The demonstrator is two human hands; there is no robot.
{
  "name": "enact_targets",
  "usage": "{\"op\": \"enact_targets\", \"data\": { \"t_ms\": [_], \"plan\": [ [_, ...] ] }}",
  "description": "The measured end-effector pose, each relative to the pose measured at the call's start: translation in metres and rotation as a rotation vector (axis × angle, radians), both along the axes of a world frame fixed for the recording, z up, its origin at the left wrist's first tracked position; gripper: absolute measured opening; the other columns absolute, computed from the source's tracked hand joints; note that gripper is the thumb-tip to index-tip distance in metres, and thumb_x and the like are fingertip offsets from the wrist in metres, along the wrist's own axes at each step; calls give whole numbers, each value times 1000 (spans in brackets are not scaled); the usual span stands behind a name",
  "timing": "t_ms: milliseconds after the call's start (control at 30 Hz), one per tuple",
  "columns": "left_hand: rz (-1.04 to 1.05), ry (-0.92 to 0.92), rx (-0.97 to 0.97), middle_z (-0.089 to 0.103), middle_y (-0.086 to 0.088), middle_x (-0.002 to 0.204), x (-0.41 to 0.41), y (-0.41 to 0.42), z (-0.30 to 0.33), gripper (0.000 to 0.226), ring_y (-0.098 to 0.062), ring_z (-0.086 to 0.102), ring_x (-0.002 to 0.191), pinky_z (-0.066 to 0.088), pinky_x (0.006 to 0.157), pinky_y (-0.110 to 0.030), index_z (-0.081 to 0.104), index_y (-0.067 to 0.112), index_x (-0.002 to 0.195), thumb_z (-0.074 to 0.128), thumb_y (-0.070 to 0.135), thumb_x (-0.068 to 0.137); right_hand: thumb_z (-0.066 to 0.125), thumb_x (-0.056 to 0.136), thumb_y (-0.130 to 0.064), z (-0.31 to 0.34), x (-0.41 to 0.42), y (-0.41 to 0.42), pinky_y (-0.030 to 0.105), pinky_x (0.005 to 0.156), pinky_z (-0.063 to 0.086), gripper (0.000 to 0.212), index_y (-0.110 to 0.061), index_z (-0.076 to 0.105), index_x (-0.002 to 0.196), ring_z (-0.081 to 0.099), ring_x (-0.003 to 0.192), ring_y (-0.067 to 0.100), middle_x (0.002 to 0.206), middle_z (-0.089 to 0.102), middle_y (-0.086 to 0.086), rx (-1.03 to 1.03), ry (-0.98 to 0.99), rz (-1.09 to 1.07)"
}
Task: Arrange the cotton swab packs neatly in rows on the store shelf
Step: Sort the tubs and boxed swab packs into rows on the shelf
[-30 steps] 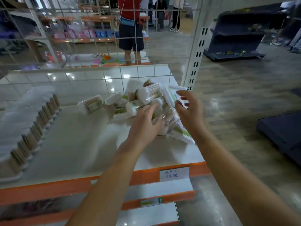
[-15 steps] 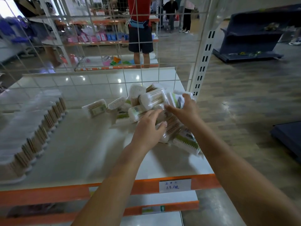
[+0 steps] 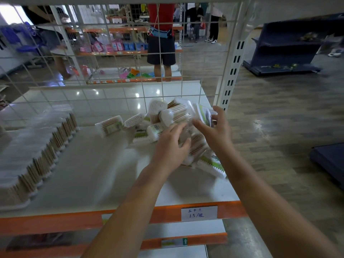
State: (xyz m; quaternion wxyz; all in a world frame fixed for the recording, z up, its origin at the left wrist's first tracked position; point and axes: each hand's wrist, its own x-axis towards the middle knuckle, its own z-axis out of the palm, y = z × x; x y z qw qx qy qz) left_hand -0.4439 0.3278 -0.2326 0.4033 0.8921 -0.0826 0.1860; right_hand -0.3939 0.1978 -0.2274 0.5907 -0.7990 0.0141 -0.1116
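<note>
Both hands are in the loose pile (image 3: 167, 123) of cotton swab packs at the right end of the shelf (image 3: 89, 174), close to the white upright (image 3: 230, 71). The left hand (image 3: 170, 148) lies palm-down on the near side of the pile, fingers bent over the packs under it, thumb out to the right touching one. Can't tell if it's really gripping a pack or just resting there, it's a bit blurry. The right hand (image 3: 216, 127) is just beside it, further back and to the right, fingers curled round a clear pack with a green label (image 3: 202, 113) at the top right of the pile, thumb pointing left toward the other hand.

The pile is a jumble, packs tilted every which way, some showing the white cotton tips and some the wooden sticks. One pack (image 3: 109, 125) lies a little apart at the left of the heap, and another with a green and white print (image 3: 214, 164) hangs near the shelf's right edge, below the right wrist.

Over on the left of the shelf, well apart from the hands, there's a neat row (image 3: 37, 161) of packs already standing side by side, running from the front edge back toward the wire grid (image 3: 111, 90). The orange front rail carries a handwritten price tag (image 3: 199, 213).

Behind the grid a person in a red top and dark shorts (image 3: 161, 40) stands in the aisle.
</note>
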Motion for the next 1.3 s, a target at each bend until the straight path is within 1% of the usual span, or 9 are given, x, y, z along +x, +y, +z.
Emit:
{"op": "enact_targets", "data": {
  "t_ms": [133,300,433,533,600,700,833,1033,1300],
  "plan": [
    [-52,-61,-36,51,-1,132,-6,-5,3,52,-15,46,123,42,101,-35,47,12,132,64,12,83,76,71,-38,12,-24,5,33,89,48,71,-24,40,131,56,105,14,119,57,0,152,-9,45],
    [-69,-125,-153,53,6,118,-18,-11,8,52,3,46,106,39,87,-10,48,9,127,70,15,80,72,76,-34,21,-48,16,33,90,49,65,-26,37,131,58,104,15,113,54,-3,304,33,139],
    [-82,-122,-282,64,-3,110,-24,-10,8,40,-13,62,100,52,85,-32,53,14,115,67,21,78,64,82,-39,18,-60,26,31,88,49,61,-23,35,134,59,100,12,121,51,2,274,59,197],
    [-74,-113,-351,67,0,101,-28,-6,11,35,-11,65,93,53,77,-28,58,16,109,65,25,76,60,82,-45,17,-68,31,31,90,48,64,-25,34,137,56,103,14,128,46,5,257,74,209],
    [-50,-59,-432,68,7,93,-30,-1,14,30,-1,65,84,51,71,-20,60,25,105,68,14,79,55,85,-44,19,-73,31,22,80,46,59,-25,35,136,54,99,12,128,44,4,258,67,212],
    [-31,-14,-654,70,4,81,-33,12,22,22,-7,66,76,53,68,-25,64,26,92,67,10,77,53,88,-40,20,-79,29,18,73,42,45,-26,41,130,51,97,13,128,45,4,259,41,204],
    [-99,21,-877,72,7,81,-38,36,29,21,-9,68,82,54,65,-23,65,15,94,60,-3,82,58,88,-28,21,-83,28,19,75,43,32,-29,47,117,53,93,6,121,51,2,340,12,192],
    [-3,72,-976,72,4,75,-51,58,32,11,-13,67,74,56,66,-28,66,10,87,59,3,83,60,84,0,23,-83,37,13,61,48,19,-14,58,97,61,69,0,86,62,5,467,2,373],
    [33,137,-1078,72,0,76,-66,84,27,11,-15,68,73,57,62,-28,68,10,88,59,13,81,60,83,2,12,-87,64,20,66,50,16,-13,61,88,60,78,17,84,64,12,469,1,411]
  ]
}}
